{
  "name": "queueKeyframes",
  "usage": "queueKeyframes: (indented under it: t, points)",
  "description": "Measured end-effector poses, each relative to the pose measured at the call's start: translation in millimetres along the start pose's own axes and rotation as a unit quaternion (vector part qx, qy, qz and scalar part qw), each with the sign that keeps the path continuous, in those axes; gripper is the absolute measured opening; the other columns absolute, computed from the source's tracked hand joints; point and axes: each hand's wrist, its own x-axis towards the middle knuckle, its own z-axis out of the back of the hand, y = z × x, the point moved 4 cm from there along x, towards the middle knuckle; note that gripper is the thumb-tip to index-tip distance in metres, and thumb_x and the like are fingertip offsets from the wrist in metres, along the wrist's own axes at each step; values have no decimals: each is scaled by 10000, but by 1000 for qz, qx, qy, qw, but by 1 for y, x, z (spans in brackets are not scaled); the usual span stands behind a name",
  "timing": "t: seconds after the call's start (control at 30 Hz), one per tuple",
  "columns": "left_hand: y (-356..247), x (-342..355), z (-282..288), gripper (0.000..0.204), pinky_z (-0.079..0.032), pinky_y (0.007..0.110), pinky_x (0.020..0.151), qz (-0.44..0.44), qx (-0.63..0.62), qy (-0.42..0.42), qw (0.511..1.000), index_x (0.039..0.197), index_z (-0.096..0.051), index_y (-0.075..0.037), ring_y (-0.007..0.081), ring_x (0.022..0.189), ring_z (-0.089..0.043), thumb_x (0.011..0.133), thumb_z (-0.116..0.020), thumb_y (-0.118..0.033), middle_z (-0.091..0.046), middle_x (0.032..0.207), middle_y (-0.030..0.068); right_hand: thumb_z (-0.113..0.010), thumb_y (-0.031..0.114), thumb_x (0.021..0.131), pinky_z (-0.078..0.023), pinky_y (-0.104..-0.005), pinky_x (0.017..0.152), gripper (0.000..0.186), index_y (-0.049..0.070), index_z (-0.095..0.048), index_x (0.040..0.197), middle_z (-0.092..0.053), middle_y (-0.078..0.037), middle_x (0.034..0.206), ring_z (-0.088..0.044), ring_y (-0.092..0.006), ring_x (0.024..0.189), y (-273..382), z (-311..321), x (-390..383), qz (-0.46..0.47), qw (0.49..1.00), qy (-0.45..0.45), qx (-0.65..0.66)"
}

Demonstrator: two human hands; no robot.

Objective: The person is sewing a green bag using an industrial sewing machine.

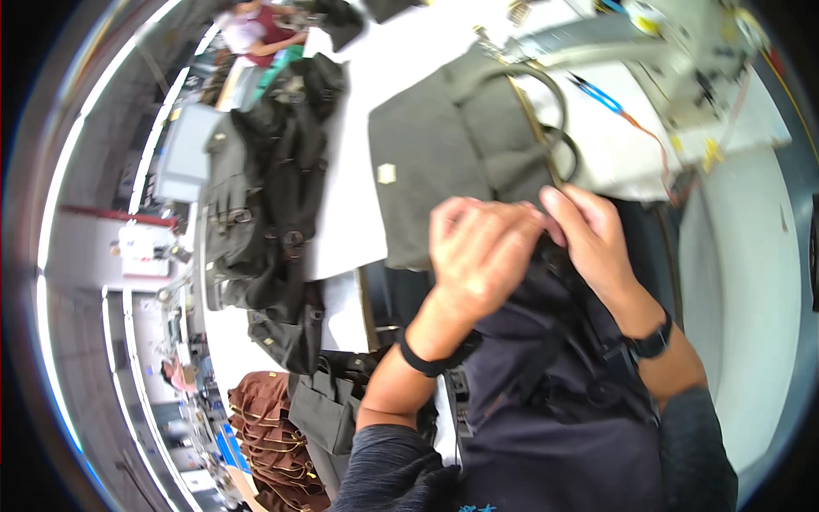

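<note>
Keep olive bag [426, 136] flat at edge, with left hand [485, 249] and right hand [595, 237] curled narrow; cannot tell on what.

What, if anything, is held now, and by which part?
The dark olive bag: the left hand and right hand meet at its near right corner, apparently pinching it; blur hides the exact grip.
</note>
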Motion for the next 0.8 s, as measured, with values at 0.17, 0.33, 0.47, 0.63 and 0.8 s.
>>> queueKeyframes:
  t: [0.17, 0.33, 0.47, 0.63, 0.8]
  points:
    - [-3, 5, 3, 181, -467, 346, 804, 24, 0, -14, 1000, 908, -738, -94, 137, 774, -668, 743, -806, -64, -734, 927, -12, -596, 203, 1074, -314, -221, 570, 343, 72, -466, 785, -431, 77, 730, -346, -8, 691, -2, -5, 0, 67, 997, 0, -30]
    - [-3, 2, 2, 196, -473, 352, 813, 19, -15, -10, 1000, 912, -733, -95, 140, 790, -668, 729, -792, -57, -734, 945, -9, -592, 211, 1077, -318, -214, 586, 339, 78, -468, 790, -436, 82, 755, -351, -6, 707, -4, 1, 2, 18, 999, 26, -1]
    - [-2, 2, 1, 207, -483, 362, 818, 5, -21, -12, 1000, 918, -729, -85, 153, 796, -665, 721, -786, -62, -728, 947, 4, -593, 216, 1076, -403, -203, 652, 337, 78, -494, 785, -483, 73, 765, -424, -1, 733, -1, -1, 4, 14, 998, 46, 48]
    - [-2, 4, 5, 211, -486, 378, 859, -10, -26, 38, 999, 968, -710, -60, 180, 872, -655, 758, -730, -83, -697, 986, 25, -600, 215, 1064, -387, -220, 659, 315, 95, -555, 776, -511, 65, 753, -442, -24, 707, -10, -5, 0, -13, 996, -3, 85]
    - [-3, 28, 15, 197, -475, 358, 883, -45, -46, 106, 992, 1014, -701, -64, 203, 950, -663, 818, -706, -84, -683, 1065, 33, -627, 214, 1044, -390, -208, 634, 269, 64, -639, 821, -577, 45, 772, -474, -29, 692, -21, -1, 0, -43, 993, -24, 106]
